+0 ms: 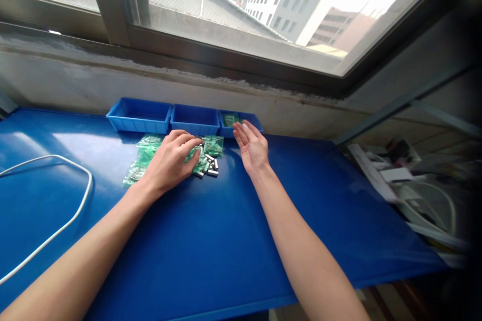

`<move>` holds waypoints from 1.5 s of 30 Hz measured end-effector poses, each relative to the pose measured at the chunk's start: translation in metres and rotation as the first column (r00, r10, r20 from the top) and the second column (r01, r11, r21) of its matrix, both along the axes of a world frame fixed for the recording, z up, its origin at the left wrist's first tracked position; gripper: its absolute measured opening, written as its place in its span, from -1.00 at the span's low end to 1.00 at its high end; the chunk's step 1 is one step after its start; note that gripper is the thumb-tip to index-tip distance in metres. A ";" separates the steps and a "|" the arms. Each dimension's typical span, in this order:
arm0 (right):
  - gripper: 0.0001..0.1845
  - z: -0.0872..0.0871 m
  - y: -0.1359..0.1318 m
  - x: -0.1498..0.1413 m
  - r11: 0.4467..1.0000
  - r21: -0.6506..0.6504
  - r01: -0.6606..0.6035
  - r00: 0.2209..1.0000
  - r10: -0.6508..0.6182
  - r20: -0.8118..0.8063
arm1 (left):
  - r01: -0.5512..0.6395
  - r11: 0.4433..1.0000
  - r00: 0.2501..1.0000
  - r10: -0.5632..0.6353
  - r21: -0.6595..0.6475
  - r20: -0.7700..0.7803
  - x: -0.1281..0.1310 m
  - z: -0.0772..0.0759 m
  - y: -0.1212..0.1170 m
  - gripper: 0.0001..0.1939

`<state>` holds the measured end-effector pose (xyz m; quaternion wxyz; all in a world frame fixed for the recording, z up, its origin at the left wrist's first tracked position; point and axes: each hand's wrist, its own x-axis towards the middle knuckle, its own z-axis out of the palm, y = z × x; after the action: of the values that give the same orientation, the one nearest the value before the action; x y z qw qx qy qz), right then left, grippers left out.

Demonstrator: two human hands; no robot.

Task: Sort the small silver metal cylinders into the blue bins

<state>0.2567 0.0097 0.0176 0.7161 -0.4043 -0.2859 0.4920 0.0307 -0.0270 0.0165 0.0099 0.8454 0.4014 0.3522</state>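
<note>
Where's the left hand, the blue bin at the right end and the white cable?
Left hand (171,156): head view, back of the hand.
Right-end blue bin (227,132): head view, front wall.
White cable (90,178): head view, on its bend.

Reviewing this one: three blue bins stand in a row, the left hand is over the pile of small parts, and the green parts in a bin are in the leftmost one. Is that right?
Not quite: the head view shows the green parts in the rightmost bin, not the leftmost. The row of three and the left hand over the pile are right.
</note>
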 end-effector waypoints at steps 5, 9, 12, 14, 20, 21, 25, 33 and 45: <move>-0.77 0.000 -0.006 -0.007 0.997 -0.027 -0.073 0.949 0.078 0.306 | -0.036 0.999 0.989 0.030 -0.036 -0.147 -0.001 -0.001 -0.003 -0.59; -0.75 0.001 -0.009 -0.010 0.992 -0.027 -0.122 0.915 0.123 0.384 | -0.026 0.996 0.982 0.010 -0.083 -0.187 -0.003 -0.002 -0.003 -0.55; -0.73 0.003 -0.010 -0.011 0.987 -0.029 -0.158 0.905 0.156 0.395 | -0.023 0.997 0.986 0.009 -0.080 -0.169 -0.004 -0.003 -0.001 -0.56; -0.72 0.003 -0.011 -0.010 0.985 -0.028 -0.169 0.903 0.166 0.397 | -0.015 0.998 0.991 0.005 -0.068 -0.136 -0.005 -0.005 0.001 -0.58; -0.69 0.001 -0.011 -0.009 0.978 -0.030 -0.206 0.892 0.201 0.405 | 0.037 0.999 0.991 -0.034 -0.019 0.131 -0.003 -0.002 0.002 -0.71; -0.68 0.001 -0.011 -0.009 0.976 -0.031 -0.217 0.888 0.211 0.408 | 0.039 0.999 0.982 -0.036 -0.009 0.186 -0.001 0.000 0.001 -0.72; -0.68 0.000 -0.012 -0.012 0.964 -0.026 -0.266 0.864 0.250 0.437 | -0.002 1.000 0.933 0.007 -0.014 0.361 0.004 0.005 -0.003 -0.79; -0.68 0.010 -0.024 -0.022 0.872 -0.023 -0.489 0.724 0.420 0.547 | 0.011 0.958 0.829 0.152 -0.288 0.539 0.009 0.007 -0.007 -0.68; -0.65 0.013 -0.029 -0.030 0.803 -0.090 -0.589 0.661 0.542 0.519 | 0.034 0.986 0.888 0.045 -0.163 0.457 0.013 0.010 -0.009 -0.71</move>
<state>0.2268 -0.0197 0.0304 0.4391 -0.3815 -0.6005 0.5487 0.0442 -0.0361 0.0264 0.1739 0.7331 0.4181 0.5074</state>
